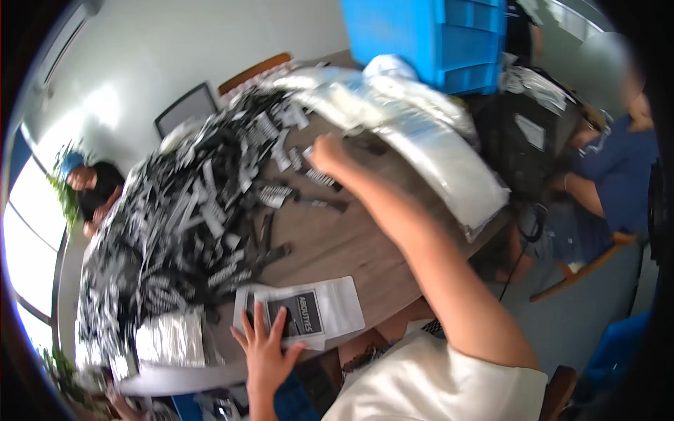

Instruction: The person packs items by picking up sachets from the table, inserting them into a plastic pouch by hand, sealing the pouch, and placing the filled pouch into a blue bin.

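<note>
My left hand (265,351) lies with fingers spread on the lower left part of a white pouch (341,306) with a black panel printed in white letters. The pouch rests near the table's front edge. My right hand (327,156) reaches over the table with its fingers closed, beside several black strips with white print (321,178); whatever it may hold is too small to make out. A large heap of black and grey strips (189,203) covers the left side of the table.
Clear plastic bags (428,147) lie along the table's far right edge. Behind them stands a stack of blue crates (428,42). Silvery packets (171,339) sit at the front left. One person (98,186) is at the far left, another (611,175) sits at the right.
</note>
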Motion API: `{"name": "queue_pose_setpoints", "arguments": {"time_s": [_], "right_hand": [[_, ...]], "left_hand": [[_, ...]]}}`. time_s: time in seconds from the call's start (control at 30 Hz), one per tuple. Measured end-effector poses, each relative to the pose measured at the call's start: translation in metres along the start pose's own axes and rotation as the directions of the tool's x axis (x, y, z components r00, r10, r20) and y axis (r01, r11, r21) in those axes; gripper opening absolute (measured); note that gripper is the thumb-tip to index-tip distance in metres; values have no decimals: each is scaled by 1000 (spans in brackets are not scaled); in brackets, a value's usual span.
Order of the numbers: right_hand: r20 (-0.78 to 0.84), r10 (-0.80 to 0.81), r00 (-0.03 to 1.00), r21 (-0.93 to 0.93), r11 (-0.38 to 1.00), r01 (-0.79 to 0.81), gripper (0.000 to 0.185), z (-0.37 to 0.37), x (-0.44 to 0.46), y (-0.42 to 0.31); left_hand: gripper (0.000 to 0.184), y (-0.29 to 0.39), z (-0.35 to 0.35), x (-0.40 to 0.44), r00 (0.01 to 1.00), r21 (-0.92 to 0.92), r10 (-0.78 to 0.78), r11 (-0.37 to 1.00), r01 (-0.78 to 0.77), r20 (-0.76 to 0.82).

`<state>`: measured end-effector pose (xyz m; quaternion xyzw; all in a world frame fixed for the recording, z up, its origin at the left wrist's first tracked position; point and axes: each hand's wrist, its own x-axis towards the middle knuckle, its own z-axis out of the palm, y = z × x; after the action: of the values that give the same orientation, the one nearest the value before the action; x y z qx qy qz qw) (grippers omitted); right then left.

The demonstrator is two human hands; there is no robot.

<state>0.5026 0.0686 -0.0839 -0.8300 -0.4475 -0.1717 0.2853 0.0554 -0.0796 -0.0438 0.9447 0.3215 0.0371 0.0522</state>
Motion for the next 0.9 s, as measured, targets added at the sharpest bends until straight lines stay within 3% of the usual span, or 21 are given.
{"name": "queue_pose_setpoints", "arguments": {"time_s": [0.03,0.07,0.1,0.17,0.27,0.33,0.37,0.4,0.43,0.47,0.5,0.53,0.6,0.63,0.67,0.7,0.8,0.87,0.9], "right_hand": [[89,-56,994,36,998,53,32,-27,-8,-10],[182,-209,961,69,977,200,26,-14,-7,-6],[113,133,985,132,980,-147,22,26,-3,-18],[280,77,957,209,968,-139,16,-10,-16,-34],[287,20,958,178,981,-74,20,-34,-26,-30],[77,45,996,311,948,-67,23,-45,-37,-23],[-21,56,998,380,924,-44,25,-47,-42,-23],[-103,-58,993,440,892,98,24,-56,-49,-15],[213,-31,976,807,569,-158,17,-126,-76,-24],[228,-49,973,900,392,-191,19,-134,-93,-22],[200,-96,975,883,449,-137,28,-155,-110,-21],[98,-76,992,923,381,-62,34,-148,-128,-15],[243,-54,969,925,312,-215,24,-173,-153,-13],[357,-1,934,887,316,-338,20,-178,-161,-7],[257,99,961,922,271,-275,19,-176,-167,-8],[258,126,958,937,210,-280,22,-178,-172,-1],[82,-10,997,955,286,-76,38,-189,-189,-5],[283,-133,950,926,296,-234,36,-188,-201,-4],[280,-117,953,942,226,-249,35,-197,-204,-7]], "left_hand": [[69,15,5,6,999,-9,-51,999,51,10],[67,31,9,12,994,20,-113,993,113,-3],[67,47,13,19,986,41,-164,986,165,-15],[66,67,16,30,973,55,-230,971,231,-29],[57,82,16,44,954,76,-267,957,278,-137],[50,73,15,54,949,59,-76,993,99,-304],[41,78,2,60,913,-105,30,991,-79,-407],[36,87,-9,67,921,-346,-18,930,-127,-388],[31,84,-14,80,908,-366,89,896,-253,-410],[28,92,-23,89,952,-568,59,791,-227,-299],[29,93,-27,100,957,-523,98,820,-233,-273],[32,96,-24,111,971,-548,51,818,-176,-235],[42,91,-2,131,941,-450,123,853,-263,-316],[51,99,-9,132,975,-483,81,858,-173,-205],[67,97,2,139,989,-399,77,909,-121,-123],[77,97,15,144,987,-307,97,942,-133,-128],[89,114,13,144,997,-153,74,985,-78,-33],[92,128,4,142,999,-122,34,992,-30,33],[93,132,-1,144,999,-124,17,992,-11,47]]}}
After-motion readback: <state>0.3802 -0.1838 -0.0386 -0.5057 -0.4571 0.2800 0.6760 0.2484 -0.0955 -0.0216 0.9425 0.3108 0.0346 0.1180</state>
